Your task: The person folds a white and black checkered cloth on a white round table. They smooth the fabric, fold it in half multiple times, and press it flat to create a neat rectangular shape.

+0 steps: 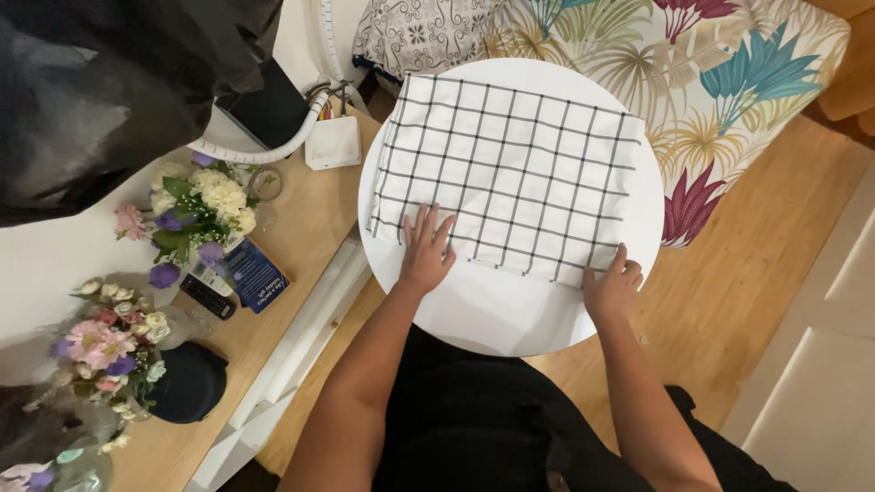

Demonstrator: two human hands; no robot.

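Wooden desk (301, 228) on the left carries flower bouquets (196, 205), a remote (208, 297) and a dark cap (190, 383). Moving right, a round white table (510, 314) holds a checked cloth (515, 173), lying flat, its long axis running left to right just ahead of the person. Left hand (426, 251) presses flat, fingers spread, on the near edge; right hand (612, 287) pinches the near right corner. Both sit equally close.

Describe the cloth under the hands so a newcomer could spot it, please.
On the round white table beside the floral bedspread lies the checked cloth. It is white with thin dark grid lines, pressed by the left hand and right hand.
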